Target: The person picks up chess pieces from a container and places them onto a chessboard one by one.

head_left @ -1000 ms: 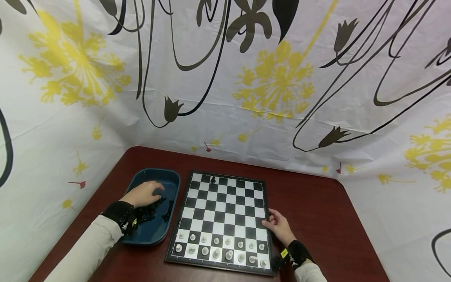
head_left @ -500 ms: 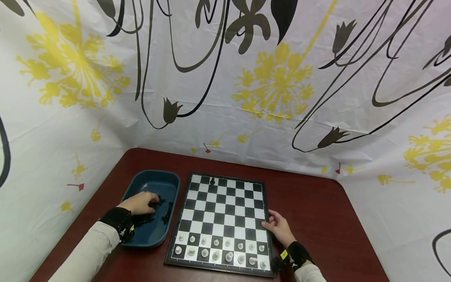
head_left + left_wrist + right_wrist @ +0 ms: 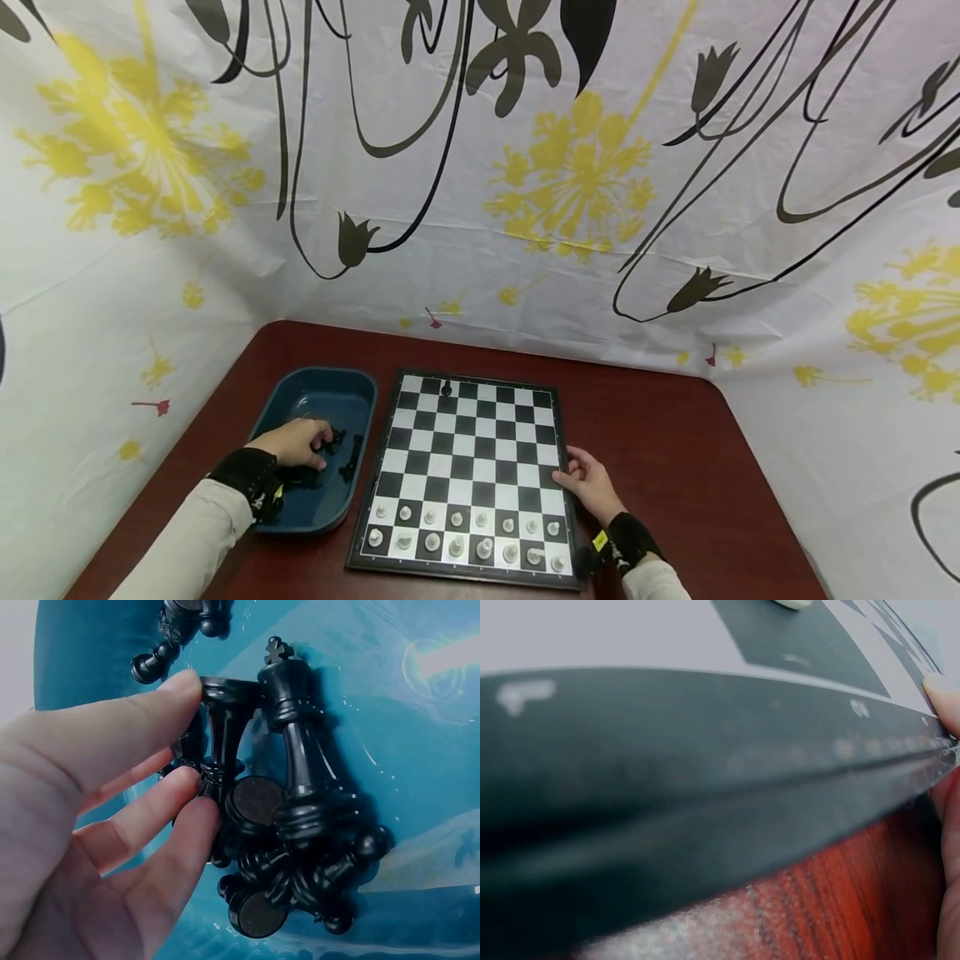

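My left hand [image 3: 300, 440] is down in a blue tray [image 3: 330, 385] among a heap of black chess pieces [image 3: 347, 454]. In the left wrist view the left hand [image 3: 191, 739] pinches one black piece [image 3: 221, 727] between thumb and fingers, next to a black king [image 3: 292, 727] lying in the heap. My right hand [image 3: 587, 483] rests on the right edge of the chessboard [image 3: 465, 467], with a fingertip [image 3: 946, 701] on the rim [image 3: 705, 787]. White pieces [image 3: 457, 533] fill the two near rows. A single black piece [image 3: 447, 388] stands on the far row.
The board and tray lie side by side on a dark red table [image 3: 660, 450]. A flowered white sheet [image 3: 525, 208] walls in the back and both sides. Bare tabletop lies right of the board and behind it.
My left hand has drawn back from the tray's middle toward its near end and closed on a black piece. The right hand has stayed on the board's edge.
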`<state>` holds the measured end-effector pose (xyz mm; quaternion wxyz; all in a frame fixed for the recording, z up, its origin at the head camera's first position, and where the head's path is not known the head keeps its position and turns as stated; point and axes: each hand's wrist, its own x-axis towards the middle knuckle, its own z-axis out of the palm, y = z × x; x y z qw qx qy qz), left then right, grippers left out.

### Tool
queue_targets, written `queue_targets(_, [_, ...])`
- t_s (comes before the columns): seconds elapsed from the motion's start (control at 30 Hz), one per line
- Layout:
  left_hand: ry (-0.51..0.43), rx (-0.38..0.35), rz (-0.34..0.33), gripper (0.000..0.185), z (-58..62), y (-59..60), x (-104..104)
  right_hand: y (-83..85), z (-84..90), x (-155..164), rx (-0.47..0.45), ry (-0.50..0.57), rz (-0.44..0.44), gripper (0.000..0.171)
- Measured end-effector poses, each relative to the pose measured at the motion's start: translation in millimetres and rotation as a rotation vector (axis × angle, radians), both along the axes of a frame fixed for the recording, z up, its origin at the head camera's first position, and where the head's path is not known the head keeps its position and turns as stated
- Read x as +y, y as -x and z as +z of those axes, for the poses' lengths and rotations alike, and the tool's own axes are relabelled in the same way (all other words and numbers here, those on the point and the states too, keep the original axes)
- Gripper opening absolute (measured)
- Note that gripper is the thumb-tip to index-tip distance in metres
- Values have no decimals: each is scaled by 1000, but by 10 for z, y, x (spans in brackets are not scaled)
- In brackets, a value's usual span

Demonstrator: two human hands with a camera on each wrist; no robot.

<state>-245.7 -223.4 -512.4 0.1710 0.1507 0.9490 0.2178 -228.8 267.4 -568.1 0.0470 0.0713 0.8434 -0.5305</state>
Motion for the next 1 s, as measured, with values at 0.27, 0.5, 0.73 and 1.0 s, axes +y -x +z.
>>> queue_targets(0.27, [18, 41, -31, 32, 11, 2, 18, -6, 15, -5, 7, -26, -12, 56])
queue_targets(0.5, [46, 55, -45, 30, -15, -32, 43, -17, 7, -9, 14, -9, -9, 56])
queue_targets(0.73, [71, 70, -38, 23, 12, -77, 78, -15, -9, -13, 6, -10, -12, 56])
queue_targets(1.0, [23, 110, -53, 24, -17, -43, 97, -1, -17, -16, 14, -35, -12, 55])
